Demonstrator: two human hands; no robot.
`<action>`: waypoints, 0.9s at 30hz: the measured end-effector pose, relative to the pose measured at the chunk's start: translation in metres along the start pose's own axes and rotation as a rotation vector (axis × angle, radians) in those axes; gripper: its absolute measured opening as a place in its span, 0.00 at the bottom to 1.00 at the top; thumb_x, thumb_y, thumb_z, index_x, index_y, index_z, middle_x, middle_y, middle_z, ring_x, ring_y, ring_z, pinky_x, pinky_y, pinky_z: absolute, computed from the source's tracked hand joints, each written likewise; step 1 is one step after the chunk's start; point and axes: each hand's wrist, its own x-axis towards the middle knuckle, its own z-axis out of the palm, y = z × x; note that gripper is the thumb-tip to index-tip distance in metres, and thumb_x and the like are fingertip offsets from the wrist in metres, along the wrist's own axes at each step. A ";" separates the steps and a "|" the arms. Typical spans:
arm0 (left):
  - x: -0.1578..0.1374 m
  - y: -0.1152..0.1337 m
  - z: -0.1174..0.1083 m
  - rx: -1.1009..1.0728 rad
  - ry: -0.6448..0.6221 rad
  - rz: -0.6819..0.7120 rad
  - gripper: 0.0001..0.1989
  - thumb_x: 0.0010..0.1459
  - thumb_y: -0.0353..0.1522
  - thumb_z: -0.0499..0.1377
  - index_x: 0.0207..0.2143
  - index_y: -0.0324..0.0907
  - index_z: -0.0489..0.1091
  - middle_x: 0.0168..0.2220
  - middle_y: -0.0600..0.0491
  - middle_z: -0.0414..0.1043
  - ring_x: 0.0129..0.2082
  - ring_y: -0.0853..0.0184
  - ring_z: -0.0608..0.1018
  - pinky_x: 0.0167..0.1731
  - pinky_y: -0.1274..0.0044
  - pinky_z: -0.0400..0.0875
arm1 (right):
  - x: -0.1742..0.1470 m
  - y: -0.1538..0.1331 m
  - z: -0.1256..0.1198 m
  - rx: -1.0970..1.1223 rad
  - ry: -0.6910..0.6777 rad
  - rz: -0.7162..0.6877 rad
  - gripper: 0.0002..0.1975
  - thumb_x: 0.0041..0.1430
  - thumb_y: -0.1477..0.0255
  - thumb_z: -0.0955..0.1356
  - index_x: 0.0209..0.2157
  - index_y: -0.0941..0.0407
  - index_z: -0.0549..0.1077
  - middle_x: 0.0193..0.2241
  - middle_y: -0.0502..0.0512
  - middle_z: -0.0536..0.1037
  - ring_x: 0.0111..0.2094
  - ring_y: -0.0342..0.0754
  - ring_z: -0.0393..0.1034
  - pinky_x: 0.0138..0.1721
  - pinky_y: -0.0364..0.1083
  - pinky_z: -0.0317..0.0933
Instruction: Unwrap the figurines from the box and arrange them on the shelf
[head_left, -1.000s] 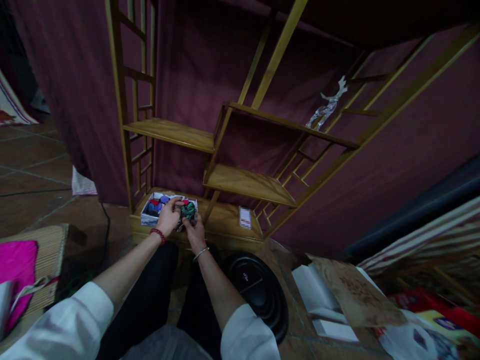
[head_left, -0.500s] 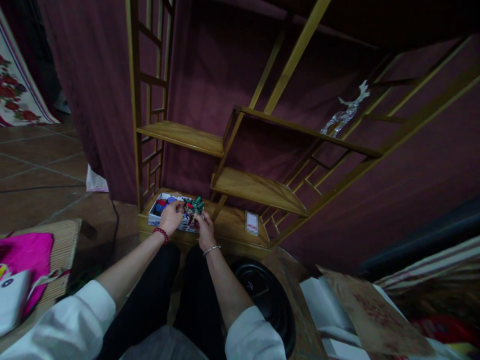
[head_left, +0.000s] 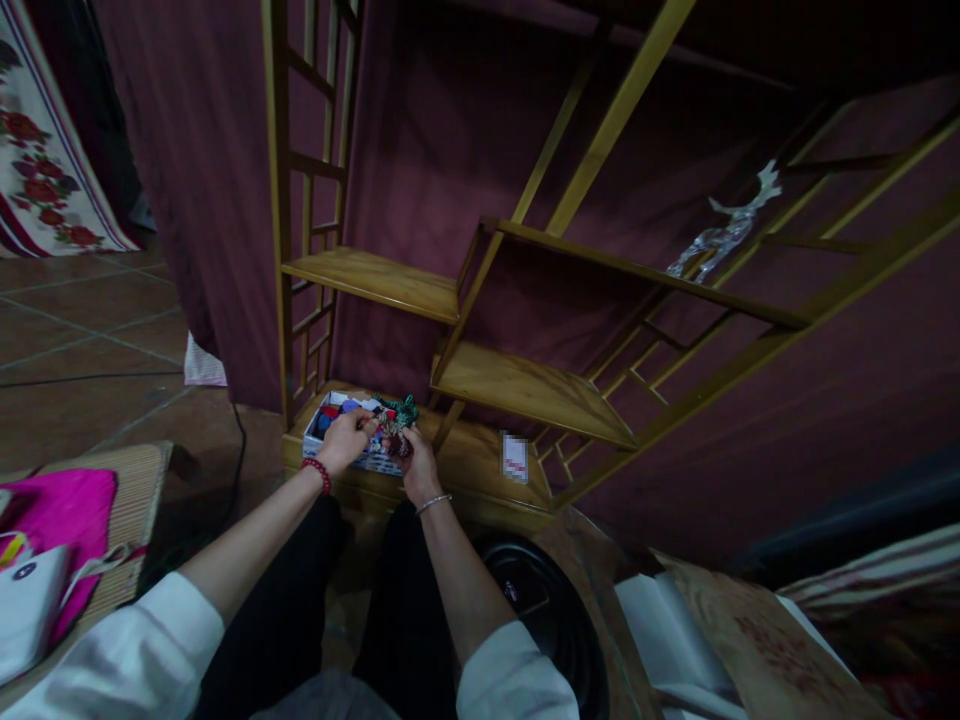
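Observation:
A small patterned box full of blue, red, purple and white bits sits at the left end of the low wooden shelf. Over its right half is a tangled bunch of green, red and brown cord or cloth; its exact kind is too small to tell. My right hand, with a thin bracelet on the wrist, has its fingers closed on the lower right of this bunch. From the left, my left hand, wearing a red bead bracelet, pinches at the bunch's edge above the box. What lies between its fingertips is hidden.
Wooden display shelves rise ahead, with a clear deer figure at right. A small white card is on the bottom board. A black round object stands by my right leg; a woven seat is at left.
Both hands stay at the bunch over the box. The green part sits a little lower and more brown cord shows between my hands. The whole view has shifted slightly.

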 end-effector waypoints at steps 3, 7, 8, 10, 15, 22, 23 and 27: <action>0.001 0.000 0.003 -0.153 0.017 0.000 0.09 0.49 0.36 0.55 0.30 0.41 0.70 0.22 0.56 0.71 0.21 0.69 0.72 0.25 0.79 0.65 | 0.000 -0.004 0.001 -0.012 -0.013 0.006 0.14 0.42 0.66 0.68 0.32 0.57 0.69 0.24 0.50 0.77 0.24 0.44 0.72 0.22 0.40 0.63; 0.001 0.000 0.005 -0.299 0.019 -0.030 0.08 0.48 0.35 0.55 0.30 0.40 0.68 0.22 0.57 0.69 0.19 0.71 0.71 0.24 0.80 0.65 | 0.002 -0.006 0.003 -0.002 -0.039 0.001 0.12 0.42 0.67 0.68 0.31 0.57 0.69 0.25 0.47 0.76 0.23 0.41 0.71 0.22 0.39 0.63; 0.000 0.001 0.005 -0.344 0.016 -0.048 0.08 0.48 0.34 0.55 0.31 0.40 0.68 0.21 0.57 0.69 0.19 0.71 0.71 0.23 0.80 0.64 | 0.003 -0.006 0.003 0.013 -0.041 0.001 0.12 0.42 0.67 0.68 0.30 0.57 0.68 0.25 0.47 0.76 0.22 0.41 0.71 0.22 0.39 0.63; -0.001 0.004 0.005 -0.447 0.015 -0.096 0.08 0.49 0.33 0.55 0.31 0.39 0.67 0.21 0.58 0.68 0.19 0.72 0.70 0.22 0.80 0.64 | 0.004 -0.005 0.004 0.054 -0.044 0.003 0.11 0.42 0.68 0.69 0.30 0.56 0.68 0.25 0.46 0.76 0.22 0.41 0.70 0.22 0.38 0.63; -0.005 0.014 0.004 -0.679 0.028 -0.248 0.09 0.49 0.30 0.54 0.35 0.37 0.67 0.23 0.56 0.69 0.19 0.73 0.71 0.20 0.81 0.63 | 0.006 -0.005 0.007 0.100 -0.062 0.019 0.11 0.43 0.68 0.69 0.31 0.56 0.68 0.25 0.47 0.76 0.23 0.41 0.71 0.23 0.39 0.63; -0.007 0.015 0.004 -0.758 0.073 -0.296 0.12 0.49 0.30 0.55 0.38 0.35 0.67 0.24 0.54 0.70 0.20 0.74 0.71 0.20 0.81 0.63 | 0.003 -0.009 0.014 0.118 -0.052 0.011 0.10 0.42 0.70 0.69 0.31 0.56 0.69 0.26 0.45 0.75 0.23 0.40 0.69 0.26 0.40 0.65; -0.007 0.015 0.004 -0.754 0.082 -0.300 0.12 0.49 0.30 0.56 0.38 0.35 0.67 0.25 0.53 0.71 0.20 0.73 0.72 0.20 0.81 0.64 | 0.003 -0.009 0.014 0.117 -0.057 0.004 0.11 0.42 0.70 0.69 0.31 0.56 0.70 0.26 0.45 0.75 0.23 0.40 0.69 0.26 0.40 0.65; -0.003 0.009 0.007 -0.726 0.099 -0.286 0.16 0.49 0.34 0.57 0.40 0.35 0.68 0.28 0.51 0.72 0.23 0.71 0.73 0.23 0.79 0.66 | 0.003 -0.007 0.016 0.097 -0.068 -0.031 0.11 0.42 0.70 0.68 0.32 0.55 0.71 0.29 0.46 0.76 0.24 0.39 0.68 0.27 0.40 0.65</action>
